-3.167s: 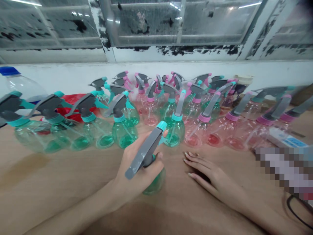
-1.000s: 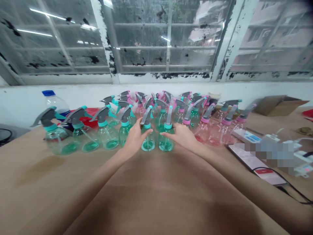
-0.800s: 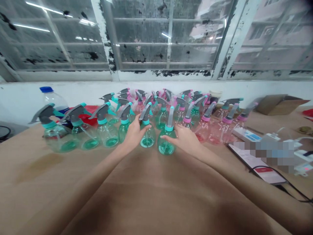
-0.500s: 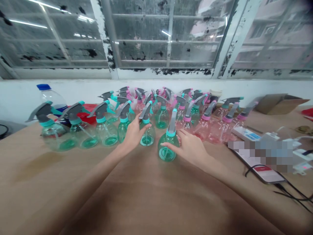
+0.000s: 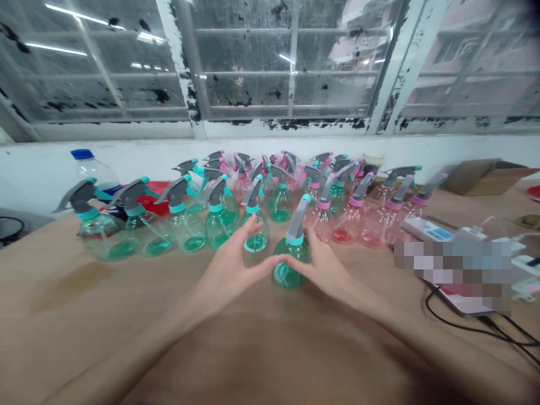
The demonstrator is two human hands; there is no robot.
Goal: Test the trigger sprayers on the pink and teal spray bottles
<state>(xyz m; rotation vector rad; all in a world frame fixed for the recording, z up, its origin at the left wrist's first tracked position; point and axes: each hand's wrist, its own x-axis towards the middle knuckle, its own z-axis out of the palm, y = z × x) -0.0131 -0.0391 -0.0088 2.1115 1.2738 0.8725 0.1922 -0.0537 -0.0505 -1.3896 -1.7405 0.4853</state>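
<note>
A green spray bottle [image 5: 290, 260] with a grey trigger and teal collar stands tilted toward me on the brown table [image 5: 261, 349], out in front of the rows. My right hand [image 5: 323, 269] curls round its right side and grips it. My left hand [image 5: 230, 269] comes in from the left with fingers spread, its thumb tip touching the bottle's lower left. Just behind the left hand stands another green spray bottle [image 5: 255, 230] in the front row.
Several green spray bottles [image 5: 185, 222] line the left and several pink ones [image 5: 371, 216] the right, under a window. A blue-capped water bottle [image 5: 90, 169] and something red sit far left. A power strip [image 5: 426, 229], cables and a cardboard box [image 5: 485, 175] lie right.
The left hand let go of the bottle it set in the front row and moved right. The right hand pulled a green bottle out of the row toward me.
</note>
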